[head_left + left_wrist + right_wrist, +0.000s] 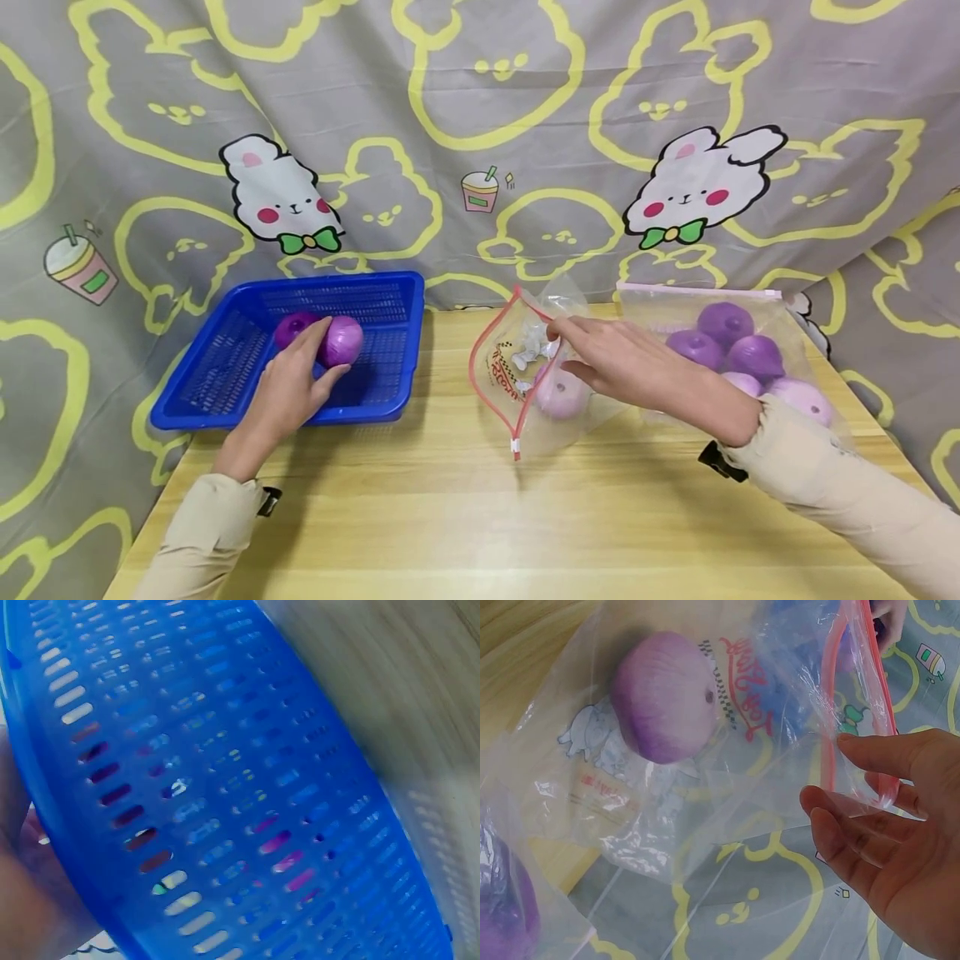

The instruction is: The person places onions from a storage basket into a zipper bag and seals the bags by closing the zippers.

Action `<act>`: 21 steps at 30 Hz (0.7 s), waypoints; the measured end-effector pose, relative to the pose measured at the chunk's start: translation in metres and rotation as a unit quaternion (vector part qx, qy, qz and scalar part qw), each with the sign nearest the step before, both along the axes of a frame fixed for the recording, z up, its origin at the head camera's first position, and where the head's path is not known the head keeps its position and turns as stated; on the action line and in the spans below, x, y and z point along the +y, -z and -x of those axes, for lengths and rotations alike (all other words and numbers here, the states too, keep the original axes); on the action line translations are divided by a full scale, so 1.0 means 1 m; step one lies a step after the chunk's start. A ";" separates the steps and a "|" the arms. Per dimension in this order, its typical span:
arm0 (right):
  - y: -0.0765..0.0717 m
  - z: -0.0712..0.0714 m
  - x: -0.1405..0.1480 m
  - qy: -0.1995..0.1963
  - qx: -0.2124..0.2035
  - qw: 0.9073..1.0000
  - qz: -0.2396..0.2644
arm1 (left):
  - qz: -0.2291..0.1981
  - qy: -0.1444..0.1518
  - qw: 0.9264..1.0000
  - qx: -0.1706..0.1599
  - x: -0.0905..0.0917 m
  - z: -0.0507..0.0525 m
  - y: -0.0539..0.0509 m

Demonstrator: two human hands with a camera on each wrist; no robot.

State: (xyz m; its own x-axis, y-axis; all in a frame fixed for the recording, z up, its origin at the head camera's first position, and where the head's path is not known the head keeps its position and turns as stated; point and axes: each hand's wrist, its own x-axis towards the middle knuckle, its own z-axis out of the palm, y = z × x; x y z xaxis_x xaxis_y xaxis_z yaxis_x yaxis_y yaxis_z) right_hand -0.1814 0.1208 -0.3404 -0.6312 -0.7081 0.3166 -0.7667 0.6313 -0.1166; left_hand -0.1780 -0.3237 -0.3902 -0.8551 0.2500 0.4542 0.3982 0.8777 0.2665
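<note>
My left hand (288,387) grips a purple onion (344,340) over the blue plastic basket (367,412). Beside it, partly behind my fingers, a darker purple onion (292,327) lies in the basket. The left wrist view shows mainly the basket's slotted wall (210,780), with purple glimpsed through the slots. My right hand (618,358) pinches the red-edged rim of a clear zip bag (498,375), whose mouth stands open toward the basket. Inside that bag rests one pale purple onion (664,697).
Right of the open bag lies a second clear bag with a pink zip edge (697,292), holding several purple onions (753,357). Both bags and the basket are on a wooden table (465,517). A patterned grey curtain (517,108) hangs behind.
</note>
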 end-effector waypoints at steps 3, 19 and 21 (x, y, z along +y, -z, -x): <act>0.000 0.000 0.003 0.002 0.003 1.000 0.000 | 0.001 0.003 1.000 0.024 0.008 -0.001 -0.002; 0.003 0.000 0.005 -0.002 0.004 1.000 0.013 | 0.004 0.032 0.995 0.089 0.046 -0.015 -0.012; 0.002 0.001 0.005 -0.003 0.007 1.000 0.013 | 0.007 0.039 0.995 0.090 0.050 -0.017 -0.012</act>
